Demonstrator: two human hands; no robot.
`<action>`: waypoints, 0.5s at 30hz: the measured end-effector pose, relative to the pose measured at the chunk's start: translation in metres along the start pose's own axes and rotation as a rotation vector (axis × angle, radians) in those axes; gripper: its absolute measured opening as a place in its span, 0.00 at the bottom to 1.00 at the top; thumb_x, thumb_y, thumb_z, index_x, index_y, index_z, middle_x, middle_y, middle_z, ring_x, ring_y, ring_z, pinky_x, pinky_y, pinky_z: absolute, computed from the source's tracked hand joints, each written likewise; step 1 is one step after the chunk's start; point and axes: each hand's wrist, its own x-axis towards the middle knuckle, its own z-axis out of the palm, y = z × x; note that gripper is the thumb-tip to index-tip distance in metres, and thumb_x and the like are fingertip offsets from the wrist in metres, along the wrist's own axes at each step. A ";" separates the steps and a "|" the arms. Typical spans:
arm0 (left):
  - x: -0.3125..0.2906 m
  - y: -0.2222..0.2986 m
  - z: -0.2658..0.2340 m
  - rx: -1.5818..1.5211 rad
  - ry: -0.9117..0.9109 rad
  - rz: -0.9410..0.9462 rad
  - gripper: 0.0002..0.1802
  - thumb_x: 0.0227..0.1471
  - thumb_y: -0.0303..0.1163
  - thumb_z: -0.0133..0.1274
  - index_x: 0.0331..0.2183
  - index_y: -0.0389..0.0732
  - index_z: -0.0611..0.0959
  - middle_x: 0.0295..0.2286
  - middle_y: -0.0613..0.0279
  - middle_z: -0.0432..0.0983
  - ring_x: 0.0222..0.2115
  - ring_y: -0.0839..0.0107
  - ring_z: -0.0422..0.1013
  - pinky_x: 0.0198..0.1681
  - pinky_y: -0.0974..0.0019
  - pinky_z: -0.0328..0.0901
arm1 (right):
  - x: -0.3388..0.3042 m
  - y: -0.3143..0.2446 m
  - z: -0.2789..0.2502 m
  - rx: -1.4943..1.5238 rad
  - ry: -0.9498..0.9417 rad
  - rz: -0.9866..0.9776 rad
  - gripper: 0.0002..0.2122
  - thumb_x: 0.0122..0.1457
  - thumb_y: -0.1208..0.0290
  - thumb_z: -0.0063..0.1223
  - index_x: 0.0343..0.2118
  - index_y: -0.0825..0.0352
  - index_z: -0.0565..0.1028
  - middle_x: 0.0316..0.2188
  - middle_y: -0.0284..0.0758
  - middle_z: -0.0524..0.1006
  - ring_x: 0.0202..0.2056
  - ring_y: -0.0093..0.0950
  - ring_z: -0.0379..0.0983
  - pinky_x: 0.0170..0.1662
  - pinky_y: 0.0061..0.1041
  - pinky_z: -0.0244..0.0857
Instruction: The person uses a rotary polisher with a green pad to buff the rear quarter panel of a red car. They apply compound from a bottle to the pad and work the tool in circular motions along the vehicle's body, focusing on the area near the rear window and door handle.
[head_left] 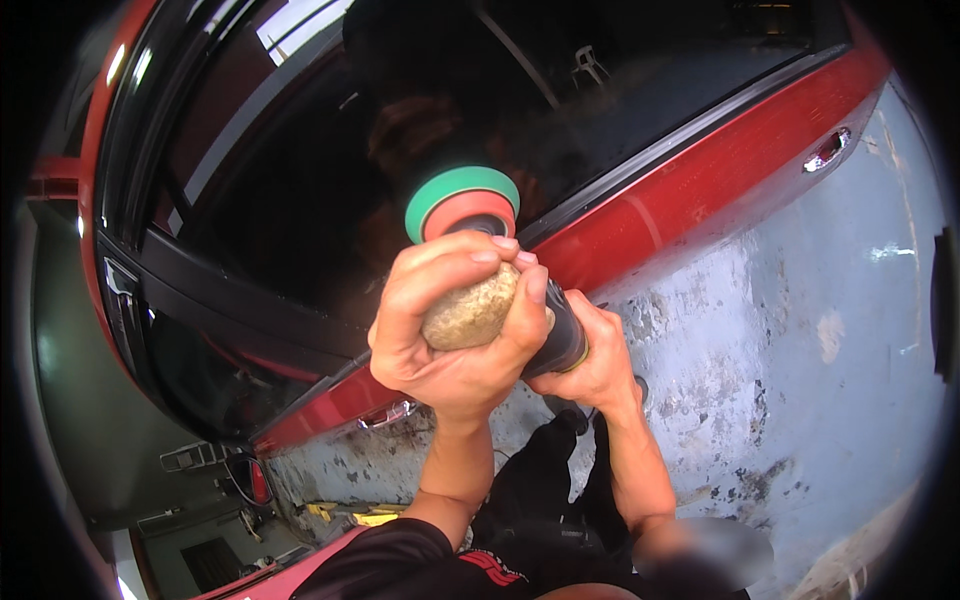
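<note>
Head view: hands (450,375) grip a half-hidden polisher (565,335) beside dark window (600,130) and red door (655,215).

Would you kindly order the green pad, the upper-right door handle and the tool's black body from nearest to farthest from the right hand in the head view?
1. Black body: gripped in the right hand.
2. Green pad: up and left.
3. Door handle: well off, upper right.

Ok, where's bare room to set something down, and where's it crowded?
Floor right of the right forearm, below the red door: bare, paint worn. Crowded: around the polisher, left hand and right hand close together behind its green pad; lower left, around the yellow items.
</note>
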 end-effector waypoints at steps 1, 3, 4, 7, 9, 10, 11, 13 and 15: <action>0.001 0.001 0.001 0.005 -0.010 0.001 0.19 0.42 0.13 0.70 0.38 0.33 0.82 0.34 0.50 0.82 0.30 0.69 0.81 0.38 0.66 0.78 | 0.000 0.000 -0.002 0.007 -0.004 0.013 0.31 0.32 0.71 0.78 0.45 0.67 0.78 0.38 0.40 0.84 0.39 0.40 0.85 0.44 0.34 0.77; 0.002 0.000 0.007 -0.002 -0.018 0.000 0.19 0.42 0.14 0.70 0.38 0.33 0.82 0.34 0.50 0.82 0.30 0.69 0.81 0.38 0.66 0.78 | 0.000 0.000 -0.006 0.022 0.001 0.019 0.31 0.32 0.71 0.78 0.45 0.67 0.78 0.38 0.40 0.84 0.39 0.40 0.85 0.44 0.34 0.77; 0.003 0.000 0.010 -0.010 -0.016 0.001 0.19 0.42 0.14 0.71 0.38 0.33 0.83 0.34 0.50 0.82 0.30 0.69 0.81 0.38 0.66 0.78 | 0.002 0.001 -0.007 0.033 0.007 0.010 0.31 0.33 0.71 0.78 0.45 0.67 0.78 0.37 0.40 0.84 0.39 0.40 0.85 0.44 0.34 0.77; 0.007 -0.002 0.018 -0.008 -0.032 0.021 0.19 0.42 0.14 0.71 0.38 0.33 0.83 0.34 0.50 0.82 0.31 0.69 0.81 0.38 0.66 0.78 | 0.004 0.000 -0.012 0.045 0.027 0.000 0.30 0.34 0.71 0.78 0.45 0.67 0.78 0.37 0.41 0.84 0.39 0.39 0.85 0.44 0.34 0.77; 0.011 -0.003 0.023 0.004 -0.053 0.031 0.19 0.42 0.14 0.71 0.37 0.33 0.83 0.34 0.50 0.82 0.31 0.69 0.81 0.38 0.66 0.78 | 0.006 -0.002 -0.015 0.048 0.036 0.006 0.30 0.34 0.71 0.78 0.45 0.67 0.78 0.36 0.41 0.84 0.38 0.39 0.85 0.44 0.34 0.77; 0.012 -0.001 0.025 0.013 -0.065 0.026 0.18 0.42 0.14 0.72 0.37 0.33 0.83 0.34 0.50 0.82 0.31 0.69 0.81 0.38 0.66 0.78 | 0.005 -0.004 -0.016 0.050 0.039 0.017 0.29 0.35 0.71 0.78 0.45 0.67 0.78 0.36 0.41 0.84 0.38 0.39 0.85 0.44 0.34 0.77; 0.012 0.000 0.026 0.022 -0.076 0.021 0.18 0.42 0.15 0.72 0.37 0.33 0.84 0.34 0.50 0.83 0.31 0.69 0.81 0.38 0.66 0.78 | 0.005 -0.005 -0.018 0.053 0.041 0.028 0.29 0.35 0.71 0.78 0.45 0.67 0.78 0.36 0.41 0.84 0.38 0.39 0.85 0.44 0.35 0.77; 0.014 0.003 0.027 0.023 -0.098 -0.003 0.18 0.43 0.14 0.70 0.37 0.34 0.82 0.34 0.52 0.82 0.34 0.69 0.80 0.42 0.65 0.77 | 0.005 -0.004 -0.019 0.078 0.038 0.031 0.29 0.35 0.71 0.78 0.45 0.67 0.78 0.36 0.41 0.84 0.38 0.40 0.85 0.44 0.35 0.77; 0.015 0.008 0.027 0.034 -0.120 -0.031 0.17 0.45 0.13 0.68 0.37 0.34 0.81 0.35 0.54 0.81 0.38 0.68 0.79 0.45 0.63 0.76 | 0.005 -0.004 -0.018 0.102 0.037 0.028 0.29 0.36 0.70 0.78 0.45 0.67 0.78 0.36 0.41 0.84 0.38 0.40 0.85 0.44 0.35 0.77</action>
